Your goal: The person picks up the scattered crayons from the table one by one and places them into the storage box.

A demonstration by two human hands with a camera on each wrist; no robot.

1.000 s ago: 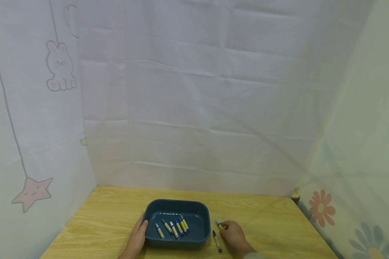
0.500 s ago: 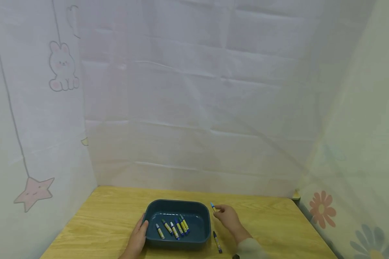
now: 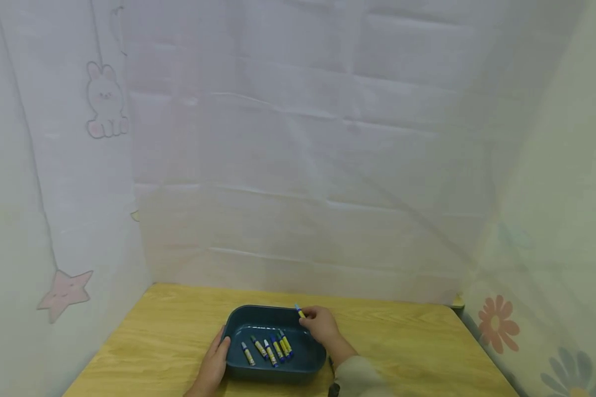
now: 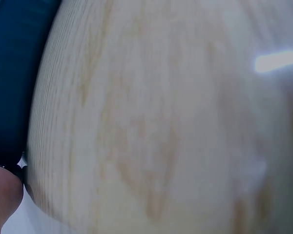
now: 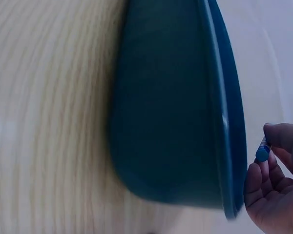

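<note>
A dark blue rectangular basin (image 3: 273, 375) stands on the table, and several crayons (image 3: 270, 353) with yellow wrappers lie inside it. My left hand (image 3: 212, 365) grips the basin's left side, thumb at the rim. In the head view my right hand (image 3: 322, 325) is over the basin's far right corner, pinching a light-blue crayon (image 3: 300, 310) between thumb and fingers. The right wrist view shows that crayon's blue end (image 5: 262, 154) at the fingertips, beside the basin's rim. Another crayon (image 3: 331, 364), dark-tipped, lies right of the basin, mostly hidden by my right sleeve.
The wooden table (image 3: 407, 342) extends around the basin. White cloth (image 3: 298, 165) hangs behind it, with printed cloth at both sides. A grey sleeve (image 3: 360, 377) covers my right forearm.
My right hand has lifted the light-blue crayon off the table and carried it left, from beside the basin to over its far right corner. My left hand stays on the basin.
</note>
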